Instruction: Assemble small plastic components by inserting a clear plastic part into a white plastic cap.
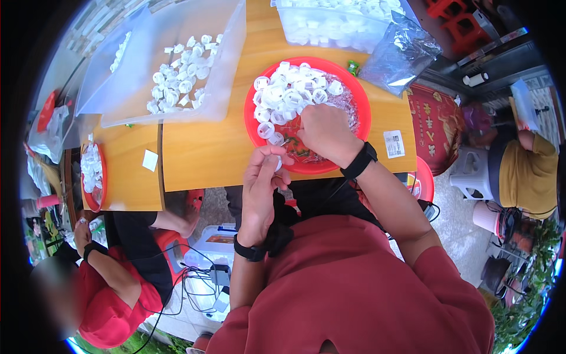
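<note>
In front of me on the wooden table sits a round red tray [367,115]. White round plastic parts [288,94] are heaped in its far left, and small clear pieces [349,107] lie along its right side. At the tray's near rim, my left hand [263,180] pinches a white plastic part [278,164] between thumb and fingers. Over the middle of the tray, my right hand [328,133] has its fingers curled downward. Their tips are mostly hidden, so whatever they grip does not show.
Clear plastic bins with more white parts stand at the far left [233,71] and far middle [321,35]. A grey plastic bag [404,53] lies at the far right. Left of me, a person in red [118,295] sits by another red tray [104,183]. Cables [188,283] hang there.
</note>
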`<state>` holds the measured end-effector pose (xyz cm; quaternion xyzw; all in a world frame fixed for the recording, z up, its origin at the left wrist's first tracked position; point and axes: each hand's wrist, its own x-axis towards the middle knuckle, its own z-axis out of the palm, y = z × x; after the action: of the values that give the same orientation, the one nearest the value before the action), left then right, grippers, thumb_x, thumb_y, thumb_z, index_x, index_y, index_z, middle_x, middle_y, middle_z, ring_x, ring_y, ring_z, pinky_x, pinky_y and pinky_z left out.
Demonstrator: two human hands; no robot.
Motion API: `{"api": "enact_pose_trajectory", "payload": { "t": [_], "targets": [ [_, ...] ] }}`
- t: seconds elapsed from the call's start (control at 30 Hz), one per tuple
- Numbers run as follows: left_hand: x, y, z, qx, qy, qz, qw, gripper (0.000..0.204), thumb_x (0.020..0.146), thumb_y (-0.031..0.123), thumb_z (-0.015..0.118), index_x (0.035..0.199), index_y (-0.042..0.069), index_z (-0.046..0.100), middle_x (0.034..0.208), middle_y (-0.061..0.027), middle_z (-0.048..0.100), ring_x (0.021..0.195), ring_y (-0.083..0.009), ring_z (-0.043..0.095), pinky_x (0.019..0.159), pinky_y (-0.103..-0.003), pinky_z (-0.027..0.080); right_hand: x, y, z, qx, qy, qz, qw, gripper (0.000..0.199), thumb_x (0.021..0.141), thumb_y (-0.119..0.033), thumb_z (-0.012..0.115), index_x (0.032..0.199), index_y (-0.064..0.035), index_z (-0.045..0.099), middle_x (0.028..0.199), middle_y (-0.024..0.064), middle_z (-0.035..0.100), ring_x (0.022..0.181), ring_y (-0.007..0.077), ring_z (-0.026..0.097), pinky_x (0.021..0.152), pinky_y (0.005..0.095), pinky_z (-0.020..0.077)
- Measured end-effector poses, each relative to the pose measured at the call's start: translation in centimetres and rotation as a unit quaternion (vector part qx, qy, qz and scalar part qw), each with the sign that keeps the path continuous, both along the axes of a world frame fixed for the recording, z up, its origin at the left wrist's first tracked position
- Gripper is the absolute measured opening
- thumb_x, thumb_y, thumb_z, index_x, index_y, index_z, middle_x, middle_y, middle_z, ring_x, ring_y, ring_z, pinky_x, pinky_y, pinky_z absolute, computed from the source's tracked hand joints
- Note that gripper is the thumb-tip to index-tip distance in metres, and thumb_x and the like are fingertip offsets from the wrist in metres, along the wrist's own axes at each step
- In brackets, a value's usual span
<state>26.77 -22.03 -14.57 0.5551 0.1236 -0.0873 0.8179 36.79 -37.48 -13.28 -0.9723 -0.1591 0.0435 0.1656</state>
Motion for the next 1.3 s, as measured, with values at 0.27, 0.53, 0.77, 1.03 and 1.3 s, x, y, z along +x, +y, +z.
{"api": "enact_pose_trajectory", "payload": {
  "t": [0.27,0.53,0.77,1.03,1.3],
  "targets": [
    [0.2,-1.5,0.9,-0.010,0.005,-0.019,1.000,0.027,0.102,0.035,0.055,0.108,0.009,0.060,0.084,0.0007,0.062,0.063,-0.0034,0.049,0.055,-0.019,0.037,-1.4,-1.1,1.8,0.492,0.311,-0.046,0.812,0.024,0.088,-0.022,0.073,0.089,0.0026,0.071,0.075,0.0021,0.067,0.063,0.0064,0.059,0.057,0.0211,0.0437],
    [0.4,-2.0,2.6,-0.069,0.008,-0.025,0.997,0.021,0.101,0.028,0.054,0.097,0.009,0.060,0.080,0.0004,0.060,0.062,-0.0037,0.048,0.054,-0.019,0.035,-3.1,-2.1,3.1,0.585,0.333,0.001,0.740,0.014,0.091,-0.012,0.069,0.098,0.0000,0.070,0.076,0.0007,0.064,0.064,0.0059,0.059,0.058,0.0209,0.0434],
    [0.7,-0.4,3.1,-0.148,0.024,-0.161,0.975,0.018,0.091,0.025,0.059,0.084,0.008,0.055,0.071,-0.0010,0.056,0.060,-0.0073,0.047,0.052,-0.021,0.032,-1.8,-4.5,3.9,0.468,0.056,0.230,0.852,0.009,0.084,-0.007,0.073,0.093,-0.0074,0.074,0.087,0.0054,0.070,0.076,0.0189,0.068,0.067,0.0295,0.0527],
    [0.2,-1.6,3.6,0.021,-0.005,-0.092,0.996,0.018,0.095,0.022,0.060,0.085,0.007,0.058,0.071,0.0009,0.055,0.059,-0.0048,0.045,0.052,-0.021,0.032,-2.8,-4.3,3.1,0.405,0.016,0.216,0.888,0.008,0.086,-0.006,0.071,0.090,-0.0031,0.064,0.083,0.0064,0.064,0.074,0.0186,0.063,0.065,0.0296,0.0481],
    [-0.3,-1.8,3.8,0.134,-0.085,-0.065,0.985,0.014,0.099,0.018,0.058,0.090,0.007,0.061,0.070,0.0036,0.055,0.060,-0.0011,0.043,0.053,-0.020,0.033,-4.0,-4.8,2.7,0.432,0.024,0.173,0.885,0.009,0.087,-0.012,0.070,0.090,-0.0052,0.065,0.083,0.0087,0.065,0.078,0.0265,0.065,0.067,0.0361,0.0506]
  ]
}}
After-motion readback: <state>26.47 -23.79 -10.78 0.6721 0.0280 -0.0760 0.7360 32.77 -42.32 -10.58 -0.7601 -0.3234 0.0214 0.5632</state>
